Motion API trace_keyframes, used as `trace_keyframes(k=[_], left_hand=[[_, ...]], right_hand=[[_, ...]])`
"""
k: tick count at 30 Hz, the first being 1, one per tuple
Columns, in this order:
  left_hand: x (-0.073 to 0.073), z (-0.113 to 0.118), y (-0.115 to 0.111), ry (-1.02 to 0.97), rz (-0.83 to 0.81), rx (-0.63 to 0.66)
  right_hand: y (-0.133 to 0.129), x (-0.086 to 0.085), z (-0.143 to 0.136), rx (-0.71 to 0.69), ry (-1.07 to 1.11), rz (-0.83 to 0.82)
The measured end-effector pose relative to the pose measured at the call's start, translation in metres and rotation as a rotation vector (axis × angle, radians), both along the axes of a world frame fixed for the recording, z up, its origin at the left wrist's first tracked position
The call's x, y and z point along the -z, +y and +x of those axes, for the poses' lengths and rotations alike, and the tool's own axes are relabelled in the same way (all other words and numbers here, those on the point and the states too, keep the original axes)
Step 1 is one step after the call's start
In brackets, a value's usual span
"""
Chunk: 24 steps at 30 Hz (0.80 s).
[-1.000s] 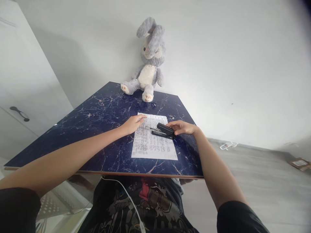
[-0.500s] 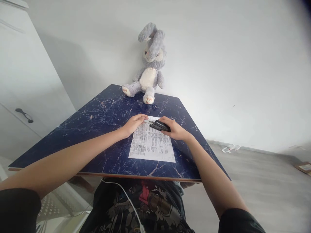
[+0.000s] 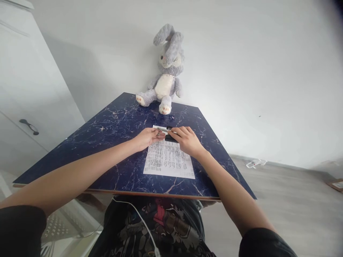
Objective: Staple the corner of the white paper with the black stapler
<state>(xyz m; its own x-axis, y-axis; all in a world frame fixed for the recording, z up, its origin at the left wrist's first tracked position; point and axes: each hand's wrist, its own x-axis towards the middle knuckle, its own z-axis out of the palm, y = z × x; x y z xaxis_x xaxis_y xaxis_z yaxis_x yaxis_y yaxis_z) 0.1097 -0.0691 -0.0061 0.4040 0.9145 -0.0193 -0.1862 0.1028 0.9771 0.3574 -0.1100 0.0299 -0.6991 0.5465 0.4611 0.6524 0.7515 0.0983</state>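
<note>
The opened black stapler (image 3: 170, 139), probably stiff, smooth and best held around its body, is over the far end of the printed sheet (image 3: 169, 162) on the surface (image 3: 112, 125). The right hand (image 3: 189, 141) grasps it; the left hand (image 3: 147, 138) meets its metal rail (image 3: 163, 129), pinching or merely touching, I cannot tell.

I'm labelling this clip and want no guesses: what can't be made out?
Head view throughout:
Stapler: partly hidden by the right hand.
Paper: print too small to read.
Brown item: cut off by the right picture edge.
Left hand: exact hold too small to tell.
</note>
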Motion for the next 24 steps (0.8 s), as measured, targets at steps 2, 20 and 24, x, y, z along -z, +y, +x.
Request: trace_keyframes(k=[2,20,24], left_hand=[[-0.001,-0.001,0.0,0.037,0.064,-0.081],[-0.023,-0.012,-0.013,0.447,0.818,-0.218],[-0.027,-0.012,-0.015,0.517,0.883,-0.097]], right_hand=[[0.004,0.002,0.002,0.005,0.197,-0.098],[0.007,-0.006,0.007,-0.126,0.427,-0.614],[0.008,-0.006,0.01,-0.165,0.396,-0.639]])
